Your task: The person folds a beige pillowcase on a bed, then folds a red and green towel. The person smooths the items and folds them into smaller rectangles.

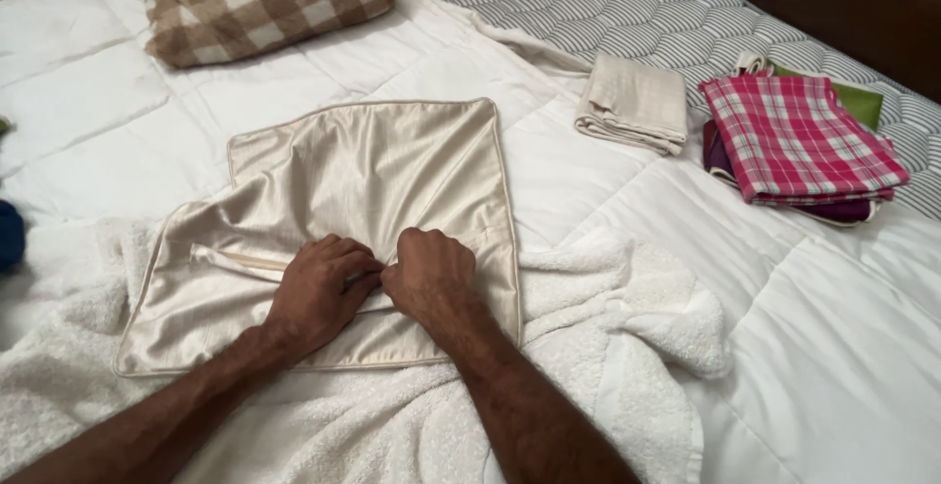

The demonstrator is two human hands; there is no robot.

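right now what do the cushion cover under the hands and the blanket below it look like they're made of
Cushion cover: looks like a satin-type woven cloth, beige, with a soft sheen and fine creases; both the left hand and right hand pinch its opening. Blanket: seemingly fleece or sherpa, white, matte, with a nubby pile.

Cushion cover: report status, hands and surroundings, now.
Left hand and right hand both pinching the beige cushion cover at its zipper. Cover flat on fleecy blanket. Folded cloths well clear.

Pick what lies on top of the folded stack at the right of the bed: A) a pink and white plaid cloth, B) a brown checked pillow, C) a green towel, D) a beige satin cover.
A: the pink and white plaid cloth sits uppermost on the stack, with green and dark purple pieces showing beneath it.
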